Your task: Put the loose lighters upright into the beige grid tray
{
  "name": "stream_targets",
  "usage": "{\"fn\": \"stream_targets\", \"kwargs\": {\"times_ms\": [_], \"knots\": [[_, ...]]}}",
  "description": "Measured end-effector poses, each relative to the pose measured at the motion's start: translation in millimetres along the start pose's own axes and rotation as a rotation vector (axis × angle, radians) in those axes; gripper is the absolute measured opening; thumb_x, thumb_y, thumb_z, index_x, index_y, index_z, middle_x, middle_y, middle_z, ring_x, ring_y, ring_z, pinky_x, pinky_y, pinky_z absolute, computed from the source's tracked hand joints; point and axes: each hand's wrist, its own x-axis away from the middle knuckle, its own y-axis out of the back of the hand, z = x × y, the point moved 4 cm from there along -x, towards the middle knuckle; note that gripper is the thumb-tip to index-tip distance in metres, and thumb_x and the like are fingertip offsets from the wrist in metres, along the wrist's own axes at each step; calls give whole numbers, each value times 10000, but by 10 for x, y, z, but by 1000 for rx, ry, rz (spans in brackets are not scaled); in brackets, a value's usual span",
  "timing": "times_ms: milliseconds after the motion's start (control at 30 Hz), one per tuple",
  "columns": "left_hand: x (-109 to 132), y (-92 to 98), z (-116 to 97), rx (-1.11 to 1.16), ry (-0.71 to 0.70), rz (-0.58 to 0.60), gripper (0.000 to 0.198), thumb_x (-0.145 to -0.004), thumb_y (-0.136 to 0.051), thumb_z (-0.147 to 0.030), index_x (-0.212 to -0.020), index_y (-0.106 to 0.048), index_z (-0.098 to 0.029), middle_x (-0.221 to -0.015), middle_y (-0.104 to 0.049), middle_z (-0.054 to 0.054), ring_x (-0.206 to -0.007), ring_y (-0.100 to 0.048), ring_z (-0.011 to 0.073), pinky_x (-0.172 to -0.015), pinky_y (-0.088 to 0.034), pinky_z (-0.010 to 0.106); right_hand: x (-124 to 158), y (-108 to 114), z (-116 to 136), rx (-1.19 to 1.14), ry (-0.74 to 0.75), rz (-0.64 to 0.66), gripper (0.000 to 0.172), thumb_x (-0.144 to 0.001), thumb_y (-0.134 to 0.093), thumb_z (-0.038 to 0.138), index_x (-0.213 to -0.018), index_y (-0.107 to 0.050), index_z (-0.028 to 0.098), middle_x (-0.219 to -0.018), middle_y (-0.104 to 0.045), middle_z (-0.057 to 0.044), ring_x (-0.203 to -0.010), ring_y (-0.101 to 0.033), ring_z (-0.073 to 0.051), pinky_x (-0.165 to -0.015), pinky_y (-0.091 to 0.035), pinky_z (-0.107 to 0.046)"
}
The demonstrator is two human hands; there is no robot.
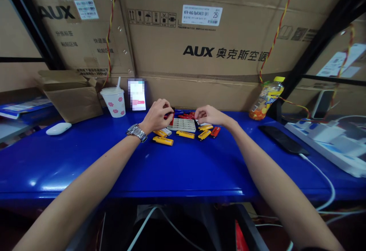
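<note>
My left hand (158, 116), with a metal watch (136, 132) at the wrist, is closed at the left end of a pale compartment tray (184, 124). Its fingers pinch what looks like a red lighter (170, 119), partly covered by them. My right hand (211, 115) curls down at the tray's right end, fingers closed; whatever they hold is hidden. Several yellow lighters lie in front of the tray, among them a left one (162, 141) and a middle one (185, 134). An orange-red lighter (215, 132) rests at the right. More red and blue pieces lie behind the tray.
On the blue table (183, 171) stand a paper cup with straw (113, 102), a lit phone (137, 95), a brown paper bag (71, 96) and a drink bottle (266, 100). A white case (58, 128), dark phone (283, 139) and power strip (328, 148) lie at the sides. Cardboard boxes (217, 68) wall the back.
</note>
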Motion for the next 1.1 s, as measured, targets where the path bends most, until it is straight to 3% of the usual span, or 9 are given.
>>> {"fn": "stream_targets", "kwargs": {"times_ms": [100, 233, 333, 567, 667, 833, 933, 1000, 1100], "knots": [[13, -29, -6, 19, -11, -3, 134, -838, -536, -217, -865, -660, -174, -892, -574, 89, -849, -512, 224, -717, -429, 381, 132, 175, -120, 257, -143, 182, 179, -523, -576, 115, -686, -617, 175, -632, -594, 5, -582, -513, -139, -520, -366, -260], [20, -52, -10, 7, -12, -3, 132, -831, -533, -203, -874, -655, -174, -895, -586, 89, -844, -514, 222, -715, -431, 377, 271, 225, -236, 353, -278, 445, 381, -435, -635, 84, -793, -665, 211, -736, -611, 13, -647, -535, -159, -519, -370, -247], [24, -54, -5, 4, 4, -6, 140, -844, -527, -215, -902, -649, -177, -911, -590, 93, -853, -517, 226, -726, -439, 382, 273, 222, -259, 424, -307, 447, 411, -443, -695, 138, -844, -685, 227, -759, -617, 6, -680, -554, -177, -544, -389, -259], [23, -29, 27, 17, 77, -29, 161, -911, -472, -230, -923, -621, -169, -905, -588, 92, -861, -517, 221, -760, -448, 376, 322, 237, -195, 331, -268, 500, 221, -523, -703, 266, -737, -688, 212, -571, -589, 28, -600, -538, -158, -559, -377, -270], [18, -22, 55, 32, 141, -38, 190, -941, -423, -225, -906, -602, -173, -893, -596, 88, -872, -521, 221, -778, -444, 377, 349, 299, -110, 191, -201, 389, 201, -546, -685, 287, -720, -663, 189, -643, -642, 7, -649, -569, -161, -590, -402, -268], [20, -38, 102, 54, 207, -48, 224, -962, -375, -230, -889, -580, -177, -890, -605, 84, -880, -529, 217, -798, -437, 376, 218, 219, -84, -175, -144, 38, 254, -625, -661, 324, -813, -569, 180, -679, -652, -17, -642, -588, -155, -605, -441, -282], [29, -58, 123, 45, 208, -46, 247, -966, -355, -232, -874, -577, -170, -880, -607, 93, -861, -525, 220, -790, -434, 381, 66, 85, -138, -205, -53, -163, 296, -634, -696, 342, -838, -583, 160, -699, -639, -29, -647, -581, -157, -612, -456, -298], [36, -71, 136, 38, 203, -42, 257, -968, -347, -235, -865, -574, -170, -871, -607, 95, -846, -520, 221, -778, -431, 381, -21, -19, -171, -162, 26, -216, 275, -712, -658, 371, -866, -595, 153, -803, -656, -58, -719, -596, -170, -674, -480, -321], [46, -85, 153, 32, 202, -30, 262, -971, -340, -234, -855, -568, -176, -863, -609, 88, -834, -518, 217, -773, -427, 376, -94, -137, -226, -139, 51, -267, 260, -792, -595, 374, -938, -492, 185, -792, -627, -31, -646, -571, -153, -626, -476, -313]]}}
